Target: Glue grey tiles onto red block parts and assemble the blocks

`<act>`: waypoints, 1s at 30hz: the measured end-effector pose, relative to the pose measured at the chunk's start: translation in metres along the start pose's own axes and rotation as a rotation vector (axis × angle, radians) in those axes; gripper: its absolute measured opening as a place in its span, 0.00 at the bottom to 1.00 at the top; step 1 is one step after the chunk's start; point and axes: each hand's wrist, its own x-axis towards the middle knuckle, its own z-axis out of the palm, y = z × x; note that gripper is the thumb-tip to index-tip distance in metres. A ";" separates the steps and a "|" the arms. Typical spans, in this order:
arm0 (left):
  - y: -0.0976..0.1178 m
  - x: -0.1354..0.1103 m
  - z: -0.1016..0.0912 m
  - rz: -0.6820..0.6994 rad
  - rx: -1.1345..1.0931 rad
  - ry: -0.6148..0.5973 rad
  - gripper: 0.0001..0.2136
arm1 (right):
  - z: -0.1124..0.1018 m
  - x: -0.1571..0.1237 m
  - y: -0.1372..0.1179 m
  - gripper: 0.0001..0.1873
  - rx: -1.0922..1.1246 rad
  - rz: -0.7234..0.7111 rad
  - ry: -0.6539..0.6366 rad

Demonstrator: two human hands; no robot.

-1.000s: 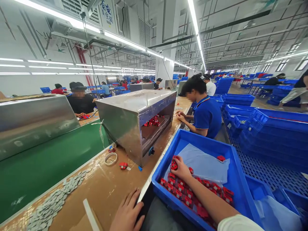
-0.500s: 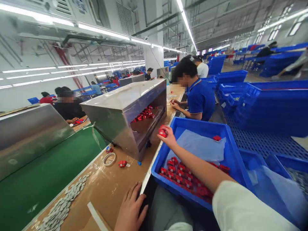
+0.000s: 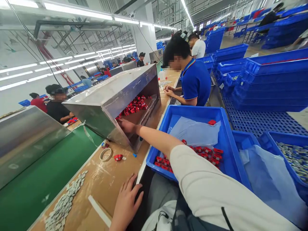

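Nearest the camera, the left hand (image 3: 126, 205) lies flat with fingers spread on the edge of the wooden bench (image 3: 106, 183), apparently bracing the body while the other arm stretches out. Just left of it a heap of small grey pieces (image 3: 64, 202) trails along the bench edge beside the green conveyor belt (image 3: 36, 179). To the right, the blue bin (image 3: 226, 144) sits within easy reach against the bench, its small red parts (image 3: 204, 153) gathered at the near end beside a plastic sheet. Further on, a roll of tape (image 3: 106, 154) and one stray red part (image 3: 117, 157) lie on the bench. Beyond them the right hand (image 3: 126, 125) reaches into the open side of the steel housing (image 3: 113, 99), where more red parts (image 3: 134, 105) are piled on the inner shelf; whether its fingers are curled round a part or loose I cannot tell. Farther back, a co-worker in a blue shirt (image 3: 196, 83) sits working at the same bench.
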 end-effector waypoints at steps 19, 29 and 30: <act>-0.005 0.000 0.011 0.048 -0.005 0.075 0.09 | -0.054 -0.337 -0.051 0.66 -0.200 0.638 -0.739; -0.011 0.002 0.010 0.171 0.158 0.241 0.09 | -0.020 -0.317 -0.079 0.52 -0.254 0.651 -0.604; -0.012 0.002 0.010 0.180 0.171 0.245 0.09 | -0.017 -0.313 -0.080 0.49 -0.277 0.665 -0.580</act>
